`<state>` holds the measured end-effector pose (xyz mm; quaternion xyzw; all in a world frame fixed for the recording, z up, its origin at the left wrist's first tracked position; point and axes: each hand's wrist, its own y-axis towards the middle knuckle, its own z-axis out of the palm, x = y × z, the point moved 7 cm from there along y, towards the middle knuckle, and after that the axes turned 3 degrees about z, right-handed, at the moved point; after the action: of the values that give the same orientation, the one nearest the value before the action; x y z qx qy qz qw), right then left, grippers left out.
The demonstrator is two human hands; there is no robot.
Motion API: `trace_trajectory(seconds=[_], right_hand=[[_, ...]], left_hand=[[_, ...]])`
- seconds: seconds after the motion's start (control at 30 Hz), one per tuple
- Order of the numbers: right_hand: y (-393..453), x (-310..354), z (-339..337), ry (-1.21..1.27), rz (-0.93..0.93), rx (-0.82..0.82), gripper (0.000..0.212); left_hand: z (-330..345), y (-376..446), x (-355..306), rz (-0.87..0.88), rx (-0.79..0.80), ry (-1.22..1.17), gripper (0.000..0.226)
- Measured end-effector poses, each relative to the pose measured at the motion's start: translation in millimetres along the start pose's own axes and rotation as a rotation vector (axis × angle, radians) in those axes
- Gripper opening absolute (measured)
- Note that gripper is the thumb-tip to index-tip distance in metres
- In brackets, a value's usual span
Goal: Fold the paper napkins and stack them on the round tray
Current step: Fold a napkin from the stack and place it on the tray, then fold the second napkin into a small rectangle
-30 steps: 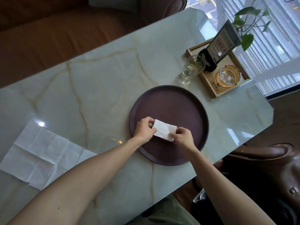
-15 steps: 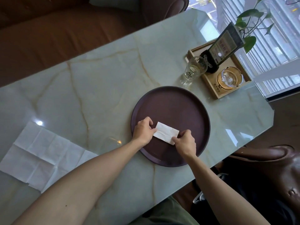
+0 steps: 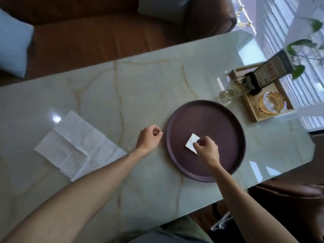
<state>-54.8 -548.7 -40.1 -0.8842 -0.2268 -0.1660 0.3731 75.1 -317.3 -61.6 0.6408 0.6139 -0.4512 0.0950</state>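
Head cam looking down: the folded napkin (image 3: pixel 192 143) is now a small square sitting on the round tray (image 3: pixel 228 123), a bit toward 7 o'clock of the tray's middle. Half a second ago it was a longer rectangle with both hands on it, so it looks like one more fold just went in. The right hand (image 3: pixel 207 151) is the only one on it now, grip curled down with fingertips pinching or pressing the napkin's near corner, hard to say which. The left hand (image 3: pixel 148 139) has come off completely and is out over the worktop (image 3: pixel 105 85) just past the tray's 9 o'clock edge, fingers loosely curled, holding nothing. My guess is it's headed for the unfolded napkins (image 3: pixel 77 146) spread flat way out at 9 o'clock. So first napkin looks basically done and placed, rest of the pile not folded yet, and stacking hasn't really started.
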Motion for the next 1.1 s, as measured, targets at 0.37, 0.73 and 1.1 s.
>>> trace_trajectory(seconds=[0.37, 0.73, 1.1], right_hand=[[-83, 115, 155, -0.249, -0.279, 0.370, 0.032], [-133, 145, 261, -0.401, -0.336, 0.380, 0.067], [-126, 144, 284, -0.411, -0.173, 0.249, 0.025]], left_hand=[[-161, -72, 150, -0.275, -0.141, -0.101, 0.019], [-203, -136, 286, -0.542, -0.235, -0.208, 0.050], [-194, -127, 313, -0.652, -0.256, -0.595, 0.034]])
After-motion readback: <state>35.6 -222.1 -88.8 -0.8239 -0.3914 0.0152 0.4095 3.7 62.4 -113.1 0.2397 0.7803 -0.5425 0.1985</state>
